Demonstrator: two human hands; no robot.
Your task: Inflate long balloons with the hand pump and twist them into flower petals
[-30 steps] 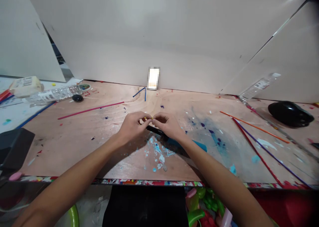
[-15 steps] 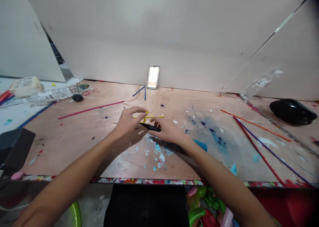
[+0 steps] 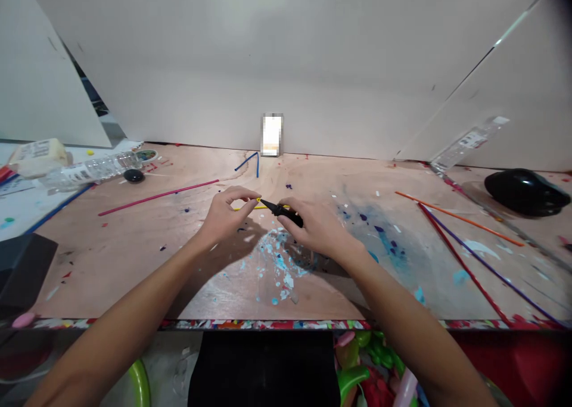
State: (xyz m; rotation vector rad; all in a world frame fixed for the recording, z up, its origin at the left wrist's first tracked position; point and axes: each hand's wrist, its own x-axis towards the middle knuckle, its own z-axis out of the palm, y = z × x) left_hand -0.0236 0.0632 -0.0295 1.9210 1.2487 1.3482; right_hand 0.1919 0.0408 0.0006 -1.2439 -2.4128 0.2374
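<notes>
My left hand (image 3: 224, 217) pinches the rolled mouth of an uninflated yellow modelling balloon (image 3: 258, 200) between thumb and fingertips. Behind the fingers, a yellow length (image 3: 245, 208) runs sideways low over the table. In my right hand (image 3: 322, 225) is a hand balloon pump (image 3: 286, 213), its tapered black nozzle pointing left. The nozzle tip meets the balloon's mouth; I cannot tell whether it is inside. My palm and wrist hide most of the pump, and a bit of blue shows beyond the wrist.
A lit phone (image 3: 271, 134) leans on the back panel. Loose balloons lie around: pink (image 3: 158, 198), blue (image 3: 257, 164), orange (image 3: 456, 217), red (image 3: 465, 267) and purple (image 3: 496, 267). Plastic bottles (image 3: 96, 171) and a glossy black object (image 3: 526, 192) stand at the sides. Paint marks the wooden table (image 3: 134, 258).
My right hand has turned and shifted slightly right, bringing the nozzle tip up to the yellow balloon's mouth. My left hand keeps its pinch. The view has moved slightly.
</notes>
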